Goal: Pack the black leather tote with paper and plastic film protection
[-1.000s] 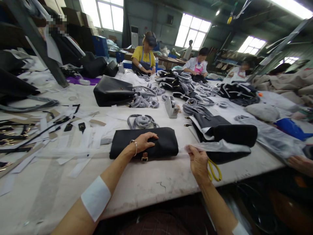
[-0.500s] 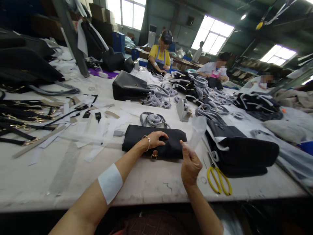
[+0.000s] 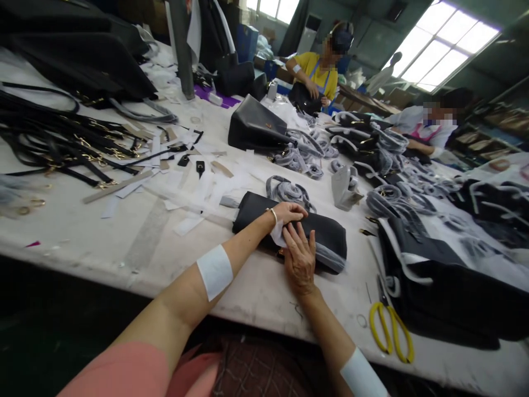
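A folded black bag (image 3: 330, 234) lies flat on the table in front of me, with a strip of translucent plastic film (image 3: 278, 234) drawn over its front. My left hand (image 3: 289, 213) rests on the bag's upper side, its fingers slightly bent and apart. Just below it, my right hand (image 3: 300, 259) lies against the film and the bag, fingers stretched out. Both hands nearly touch. The bag's buckle is mostly hidden behind my right hand. A coiled grey-wrapped strap (image 3: 289, 190) sits right behind the bag.
Yellow-handled scissors (image 3: 390, 331) lie to the right, beside another black bag (image 3: 450, 286). A tape dispenser (image 3: 346, 187) stands behind. Black straps with gold clasps (image 3: 88, 151) and paper strips spread at left. Across the table, a person in yellow (image 3: 316, 71) handles a black bag.
My right hand has moved left from the bag's right end onto its front, carrying the film across. My left hand's fingers have drawn in. The view has shifted to the left.
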Motion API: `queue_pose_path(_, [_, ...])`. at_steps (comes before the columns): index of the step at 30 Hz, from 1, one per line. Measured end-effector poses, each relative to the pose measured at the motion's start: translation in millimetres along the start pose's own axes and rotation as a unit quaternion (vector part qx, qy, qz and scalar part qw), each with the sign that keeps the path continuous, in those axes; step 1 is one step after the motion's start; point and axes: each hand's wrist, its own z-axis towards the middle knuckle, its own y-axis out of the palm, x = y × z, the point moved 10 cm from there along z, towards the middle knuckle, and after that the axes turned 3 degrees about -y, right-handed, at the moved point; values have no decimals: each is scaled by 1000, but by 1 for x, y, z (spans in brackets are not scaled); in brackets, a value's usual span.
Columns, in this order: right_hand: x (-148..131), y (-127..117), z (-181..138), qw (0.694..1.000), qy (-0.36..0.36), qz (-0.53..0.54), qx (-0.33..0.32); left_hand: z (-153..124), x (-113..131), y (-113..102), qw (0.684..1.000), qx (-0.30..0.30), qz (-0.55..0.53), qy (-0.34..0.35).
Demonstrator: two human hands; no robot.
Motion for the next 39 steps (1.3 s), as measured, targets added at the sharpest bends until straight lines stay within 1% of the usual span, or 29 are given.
queue_pose_path(2, [-1, 7, 1, 999, -5, -16, -31, -7, 4, -4, 998, 6, -69, -5])
queue_pose_path(4, [-2, 9, 1, 999, -9, -23, -42, -23, 12, -12, 993, 16, -114, -8])
queue_pose_path(5, [-3, 9, 1, 999, -12, -22, -44, -34, 18, -19, 995, 33, -94, -3])
queue_pose_path(6, [-4, 9, 1, 999, -13, -20, -44, -48, 25, -27, 998, 60, -33, 9])
queue_pose_path(7, [-5, 8, 0, 999, -14, -19, -45, -62, 34, -37, 993, 98, 55, 21])
queue_pose_path(8, [-5, 8, 0, 999, -16, -18, -45, -77, 42, -44, 977, 133, 166, 28])
queue_pose_path(9, [-6, 7, 0, 999, -18, -19, -45, -92, 48, -49, 946, 167, 278, 22])
queue_pose_path(11, [-8, 6, 1, 998, -25, -22, -44, -113, 52, -54, 868, 207, 451, -19])
queue_pose_path(12, [-8, 5, 1, 998, -29, -24, -42, -119, 52, -54, 833, 216, 509, -35])
queue_pose_path(13, [-8, 5, 1, 998, -32, -25, -42, -122, 51, -52, 806, 215, 550, -41])
queue_pose_path(14, [-8, 5, 1, 998, -33, -24, -41, -123, 50, -47, 787, 207, 579, -37])
queue_pose_path(15, [-8, 5, 1, 998, -33, -23, -43, -122, 49, -42, 775, 197, 600, -26])
queue_pose_path(17, [-7, 6, 1, 998, -31, -18, -46, -118, 47, -34, 761, 173, 626, -7])
queue_pose_path(21, [-7, 4, 3, 998, -30, -4, -57, -110, 47, -29, 744, 145, 652, 17])
queue_pose_path(24, [1, 5, 11, 994, -14, 46, -94, -105, 45, -31, 742, 137, 656, 22])
queue_pose_path(26, [14, 10, 20, 988, 21, 86, -129, -99, 40, -33, 754, 118, 646, 16])
queue_pose_path(28, [28, 15, 32, 984, 48, 87, -151, -92, 35, -35, 768, 98, 632, 17])
queue_pose_path(31, [46, 25, 47, 979, 54, 56, -190, -86, 34, -39, 783, 87, 615, 27])
queue_pose_path(33, [54, 35, 52, 966, 54, 78, -239, -84, 35, -42, 791, 74, 606, 26])
queue_pose_path(35, [60, 39, 53, 953, 59, 113, -274, -85, 34, -42, 805, 41, 591, 24])
queue_pose_path(37, [63, 37, 54, 952, 59, 118, -275, -87, 33, -38, 814, 0, 580, 29])
queue_pose_path(39, [63, 31, 54, 962, 46, 94, -254, -89, 32, -35, 810, -30, 585, 37])
